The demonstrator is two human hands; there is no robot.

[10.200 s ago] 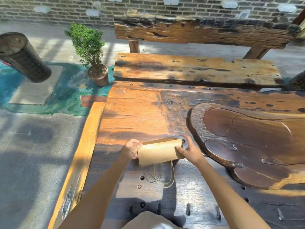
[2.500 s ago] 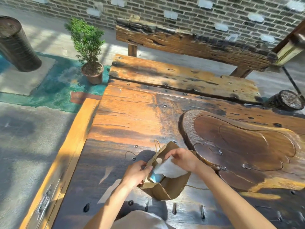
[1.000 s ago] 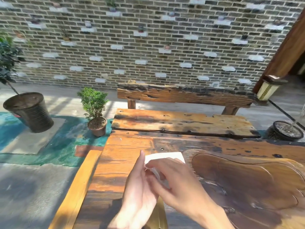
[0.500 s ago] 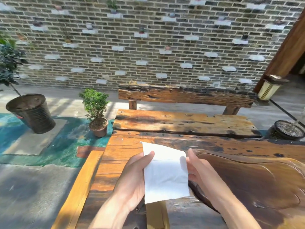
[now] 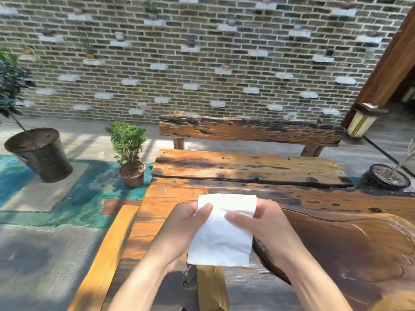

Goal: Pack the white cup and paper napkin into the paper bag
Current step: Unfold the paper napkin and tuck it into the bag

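A white paper napkin hangs flat in front of me above the wooden table. My left hand pinches its upper left edge and my right hand grips its upper right edge, thumb across the front. Below the napkin, a strip of the brown paper bag stands on the table, with its string handle to the left. The white cup is not visible; the napkin and bag hide whatever is inside.
A carved dark wooden tray fills the table's right side. A wooden bench stands beyond the far edge, a lighter bench along the left. A small potted shrub and a dark metal planter sit on the floor at left.
My hands lifted the napkin out of the bag and unfolded it; since half a second ago both thumbs have shifted onto its front and it hangs slightly more crumpled.
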